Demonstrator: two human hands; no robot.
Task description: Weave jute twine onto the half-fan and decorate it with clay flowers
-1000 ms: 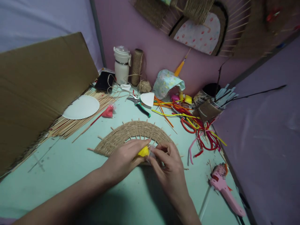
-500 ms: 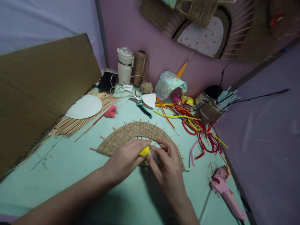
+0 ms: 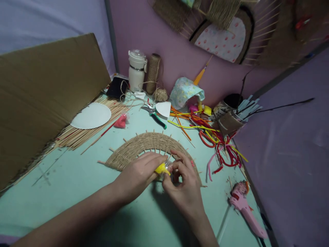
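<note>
Over the table's middle, my left hand (image 3: 140, 176) is closed round a clear plastic packet of soft yellow clay (image 3: 161, 168). A thin tip of the clay sticks out toward my right hand (image 3: 183, 181), whose thumb and forefinger pinch at it; the other fingers curl above the crinkled plastic. Just beyond and beneath both hands lies a half-ring woven from brown twine (image 3: 144, 142), with short stick ends poking from its edges. My hands hide part of its inner side.
At left, a cardboard sheet (image 3: 51, 92) stands behind thin sticks and a white paper oval (image 3: 91, 116). A red clay packet (image 3: 120, 121), green-handled pruners (image 3: 158, 120), a white bottle (image 3: 136, 72) and tangled pipe cleaners (image 3: 213, 133) lie farther back. A pink glue gun (image 3: 248, 211) rests at right.
More of the yellow clay shows between my hands, its tip now drawn out toward my right fingers. My right hand has shifted slightly, with its thumb and forefinger now bent into a ring.
</note>
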